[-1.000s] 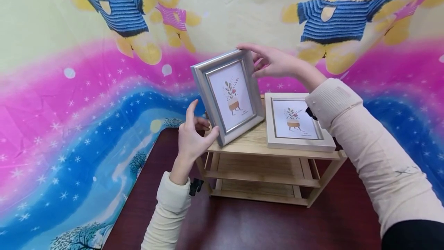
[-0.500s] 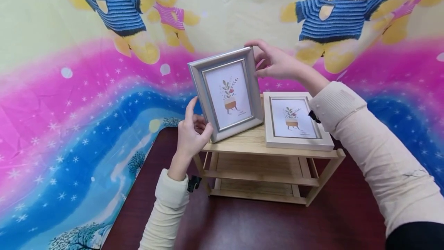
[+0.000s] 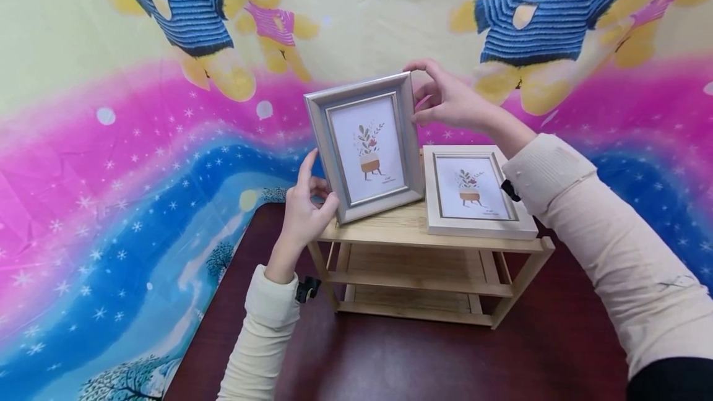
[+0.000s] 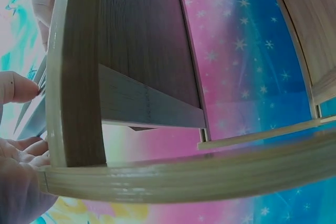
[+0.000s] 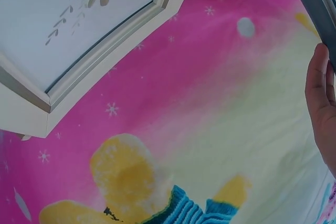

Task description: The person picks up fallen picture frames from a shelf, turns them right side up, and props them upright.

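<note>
A silver-grey picture frame [image 3: 367, 153] with a potted-plant print stands nearly upright over the left part of a wooden rack's top board [image 3: 384, 224]. Whether its bottom edge touches the board, I cannot tell. My left hand [image 3: 303, 203] holds its lower left side between thumb and fingers. At the upper right corner my right hand [image 3: 451, 101] grips it, index finger over the top edge; the parts of the fingers behind the frame are hidden. Right beside it lies a cream picture frame [image 3: 473, 190], face up, with a similar print. In the right wrist view my right hand [image 5: 321, 108] touches the frame's dark edge.
The rack has lower shelves [image 3: 412, 271] and slanted legs, and stands on a dark red table [image 3: 412, 357]. Behind hangs a printed cloth [image 3: 267, 122] with bears and snowflakes. The rack's wooden side post [image 4: 79, 77] is close to the left wrist camera.
The silver-grey frame has turned to face me more squarely, its upper right corner moving right and slightly up. Both hands have moved along with it. The cream frame stays on the rack.
</note>
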`<move>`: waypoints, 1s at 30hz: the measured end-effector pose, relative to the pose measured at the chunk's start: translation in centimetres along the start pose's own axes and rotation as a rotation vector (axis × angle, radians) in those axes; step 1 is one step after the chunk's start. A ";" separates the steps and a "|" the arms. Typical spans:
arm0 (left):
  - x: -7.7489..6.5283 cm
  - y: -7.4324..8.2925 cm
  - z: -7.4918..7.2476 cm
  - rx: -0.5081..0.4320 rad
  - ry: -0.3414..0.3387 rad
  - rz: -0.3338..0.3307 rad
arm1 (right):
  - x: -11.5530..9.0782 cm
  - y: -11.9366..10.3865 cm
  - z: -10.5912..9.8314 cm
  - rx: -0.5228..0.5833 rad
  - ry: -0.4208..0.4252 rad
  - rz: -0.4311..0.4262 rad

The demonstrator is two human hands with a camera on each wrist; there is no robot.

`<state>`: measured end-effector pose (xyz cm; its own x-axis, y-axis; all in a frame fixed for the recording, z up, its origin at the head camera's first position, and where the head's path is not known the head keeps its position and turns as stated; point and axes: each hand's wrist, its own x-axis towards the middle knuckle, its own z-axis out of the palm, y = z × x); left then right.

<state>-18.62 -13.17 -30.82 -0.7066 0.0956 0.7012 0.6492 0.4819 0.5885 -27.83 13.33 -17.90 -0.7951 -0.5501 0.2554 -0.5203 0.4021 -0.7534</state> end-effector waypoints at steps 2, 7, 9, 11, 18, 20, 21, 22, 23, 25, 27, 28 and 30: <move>0.2 0.0 -0.1 0.018 -0.003 0.010 | 0.0 0.0 0.0 -0.005 0.008 0.005; 0.3 -0.2 -0.4 0.034 -0.009 0.014 | -0.3 -0.1 0.1 -0.034 0.019 -0.010; 0.3 -0.3 -0.5 0.034 -0.016 0.010 | -0.5 -0.2 0.2 -0.046 0.024 -0.015; 0.4 -0.4 -0.7 0.029 -0.023 0.006 | -0.7 -0.3 0.3 -0.047 0.034 -0.016; 0.5 -0.7 -1.3 -0.001 -0.052 -0.024 | -1.2 -0.5 0.7 -0.012 0.045 -0.023; 0.5 -0.5 -1.4 -0.012 -0.067 -0.038 | -1.3 -0.6 0.8 -0.002 0.047 -0.024; 0.6 -0.4 -1.5 -0.016 -0.075 -0.046 | -1.4 -0.5 0.9 0.002 0.049 -0.025; 0.6 0.1 -1.7 -0.018 -0.083 -0.053 | -1.4 -0.6 0.9 0.008 0.051 -0.025; 0.6 0.5 -1.8 -0.021 -0.089 -0.057 | -1.5 -0.6 1.0 0.012 0.054 -0.026; 0.7 1.4 -2.2 -0.028 -0.102 -0.064 | -1.7 -0.6 1.1 0.014 0.063 -0.030; 0.8 2.2 -2.5 -0.029 -0.112 -0.074 | -1.9 -0.7 1.2 0.013 0.073 -0.033; 0.8 2.6 -2.6 -0.032 -0.117 -0.078 | -2.0 -0.7 1.3 0.014 0.079 -0.034; 0.8 2.6 -2.8 -0.039 -0.124 -0.085 | -2.2 -0.8 1.4 0.008 0.088 -0.037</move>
<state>-16.71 -14.27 -27.58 -0.7874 0.1638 0.5943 0.5942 0.4585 0.6608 -25.24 13.20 -18.67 -0.7999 -0.4979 0.3351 -0.5476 0.3767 -0.7472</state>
